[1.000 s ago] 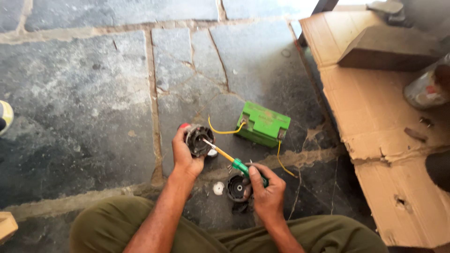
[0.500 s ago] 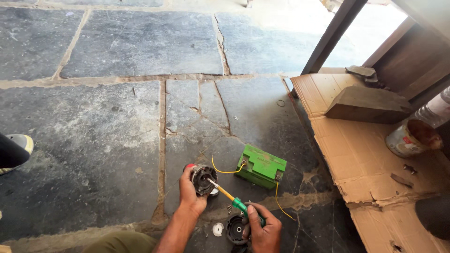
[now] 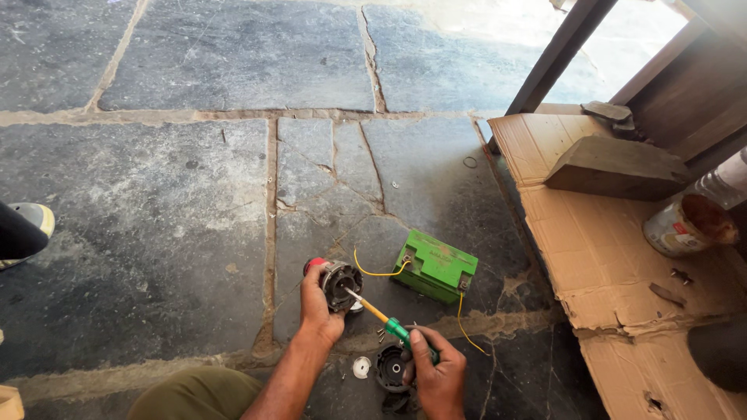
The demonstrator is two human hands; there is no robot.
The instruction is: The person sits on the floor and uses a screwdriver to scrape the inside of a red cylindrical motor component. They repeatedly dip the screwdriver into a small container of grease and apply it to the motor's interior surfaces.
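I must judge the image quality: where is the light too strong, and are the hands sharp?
Head view: daylight beyond the doorway is washed out at top right; the stone floor is evenly lit, shadows soft; the left hand on the round motor part and the right hand with the screwdriver look sharp; straight edges bend slightly near the borders.

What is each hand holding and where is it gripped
Left hand grips the round motor part by its side; right hand holds the screwdriver by its green handle.
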